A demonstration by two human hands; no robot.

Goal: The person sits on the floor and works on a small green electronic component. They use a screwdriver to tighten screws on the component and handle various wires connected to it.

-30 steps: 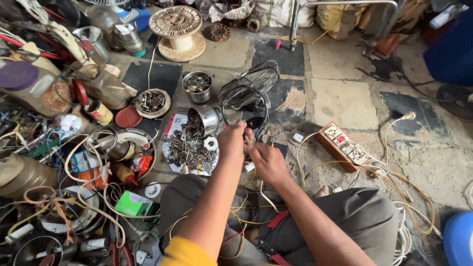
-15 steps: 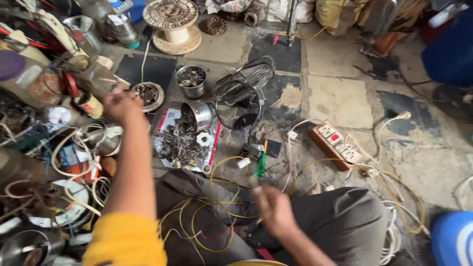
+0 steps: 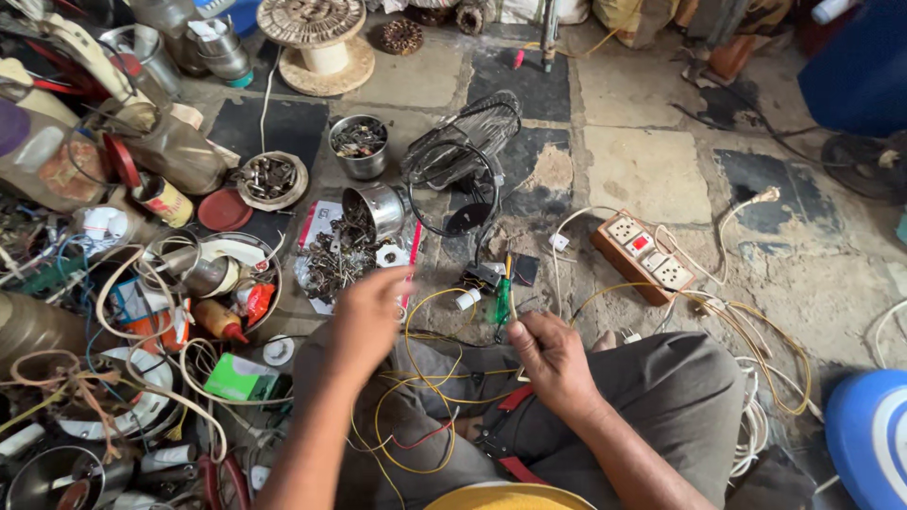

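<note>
I sit on the floor with tangled yellow wire [image 3: 416,416] across my lap. My left hand [image 3: 370,316] is blurred, fingers apart and holding nothing, just below a sheet of paper heaped with small metal screws and parts [image 3: 335,260]. My right hand [image 3: 553,357] rests on my knee with its fingers curled; a loop of the yellow wire appears to end in them. Just above its fingertips, a green-handled screwdriver [image 3: 503,302] lies on the floor beside a small black part [image 3: 482,277] with wires.
A wire fan guard [image 3: 463,151] and a tipped steel cup [image 3: 376,208] lie ahead. To the right sits a brown socket board [image 3: 644,253] with cables. Cans, bottles, coils and tools crowd the left. A wooden spool [image 3: 316,33] stands far ahead, a blue-and-white object [image 3: 869,439] at the lower right.
Both hands left the spot by the fan guard. My left hand reached out to the left pile and has swung back to my lap. My right hand dropped to my knee.
</note>
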